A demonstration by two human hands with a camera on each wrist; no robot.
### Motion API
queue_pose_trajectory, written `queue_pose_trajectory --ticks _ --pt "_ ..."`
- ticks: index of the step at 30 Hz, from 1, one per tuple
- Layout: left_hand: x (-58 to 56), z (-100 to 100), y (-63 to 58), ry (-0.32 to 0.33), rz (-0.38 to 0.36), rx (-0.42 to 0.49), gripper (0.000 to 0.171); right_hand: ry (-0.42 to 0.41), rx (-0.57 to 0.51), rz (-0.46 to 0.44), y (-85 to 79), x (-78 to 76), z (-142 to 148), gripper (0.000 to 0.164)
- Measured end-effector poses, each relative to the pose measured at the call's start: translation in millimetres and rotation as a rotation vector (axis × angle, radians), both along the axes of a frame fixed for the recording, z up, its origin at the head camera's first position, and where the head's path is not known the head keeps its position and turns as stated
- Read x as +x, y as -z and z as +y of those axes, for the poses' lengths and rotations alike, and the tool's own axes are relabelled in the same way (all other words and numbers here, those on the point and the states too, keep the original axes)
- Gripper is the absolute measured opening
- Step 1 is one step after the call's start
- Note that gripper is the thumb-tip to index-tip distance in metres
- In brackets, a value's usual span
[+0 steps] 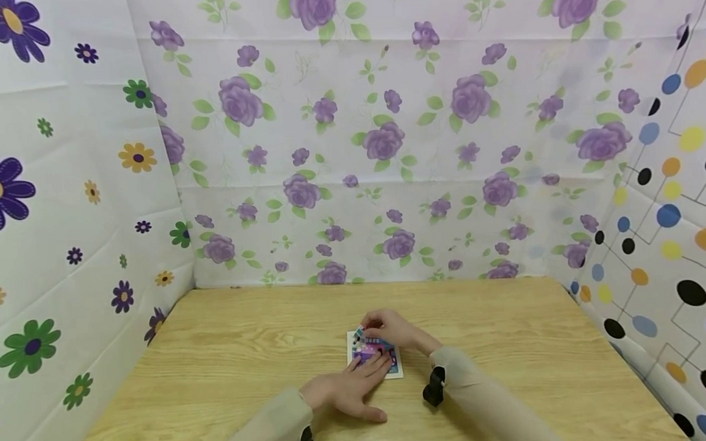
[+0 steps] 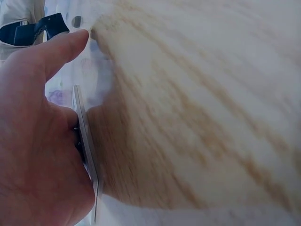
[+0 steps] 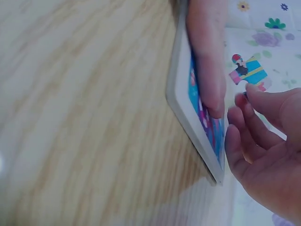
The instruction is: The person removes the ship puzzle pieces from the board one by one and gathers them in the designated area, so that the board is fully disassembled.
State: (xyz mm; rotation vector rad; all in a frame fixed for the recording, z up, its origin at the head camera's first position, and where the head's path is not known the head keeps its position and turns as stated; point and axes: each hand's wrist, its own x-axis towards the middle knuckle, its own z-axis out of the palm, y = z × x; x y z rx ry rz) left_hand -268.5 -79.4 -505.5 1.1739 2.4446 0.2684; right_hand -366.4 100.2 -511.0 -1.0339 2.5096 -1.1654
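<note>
A small jigsaw puzzle board [image 1: 396,369] with a white border and a blue, pink and purple picture lies on the table. My left hand [image 1: 359,386] rests flat with its straight fingers across the lower part of the board. Between thumb and fingertips my right hand [image 1: 390,329] pinches a puzzle piece [image 3: 251,71], raised above the board's top edge. The piece is printed with a small red-capped figure and blue and yellow stripes. In the right wrist view the left fingers [image 3: 209,80] lie along the picture, and part of it is hidden under them.
The wooden table [image 1: 246,341] is bounded by a flowered cloth [image 1: 353,233] behind, another flowered cloth [image 1: 84,217] on the left and a dotted cloth [image 1: 651,236] on the right. Each wrist carries a black camera strap [image 1: 435,387].
</note>
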Motion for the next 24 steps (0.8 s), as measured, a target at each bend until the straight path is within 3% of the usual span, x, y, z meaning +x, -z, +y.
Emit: queue_pose_trajectory --ticks 10,18,24 --pt "3.1 0.0 -5.1 -0.011 -0.013 0.001 0.092 0.033 -0.053 -0.113 -3.3 0.6 16.0 0.024" --pt "4.1 0.8 -4.8 -0.012 0.027 -0.001 0.09 0.12 -0.147 -0.24 -5.2 -2.0 35.3 0.02" --pt "2.7 -1.0 -2.8 0.005 0.016 0.0 0.086 0.13 -0.136 -0.266 -5.9 -2.6 52.0 0.02"
